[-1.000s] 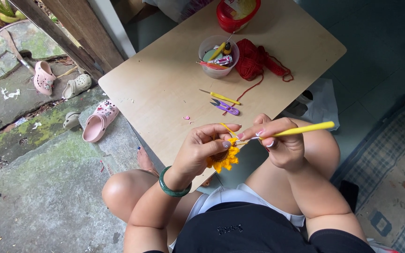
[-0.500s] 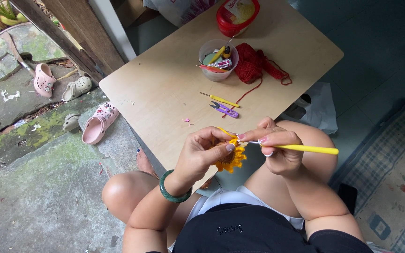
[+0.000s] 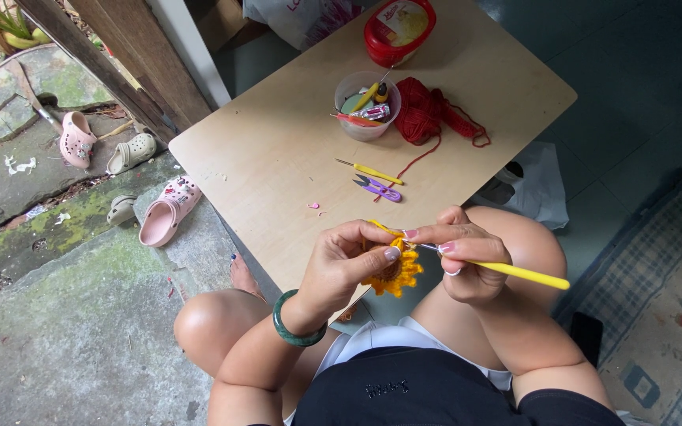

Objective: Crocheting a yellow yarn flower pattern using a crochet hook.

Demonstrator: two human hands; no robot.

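We see a small crocheted flower (image 3: 395, 272), yellow-orange with a darker centre, held above the knees at the near edge of the wooden table (image 3: 278, 150). Our left hand (image 3: 349, 264) pinches it; our right hand (image 3: 463, 256) grips a yellow crochet hook (image 3: 515, 273). A clear cup (image 3: 366, 105) holds small tools. A red tub (image 3: 399, 30) stands closed behind it.

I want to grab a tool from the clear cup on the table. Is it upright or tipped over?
Upright. The clear cup stands on the table with its open mouth facing up, tools sticking out above its rim.
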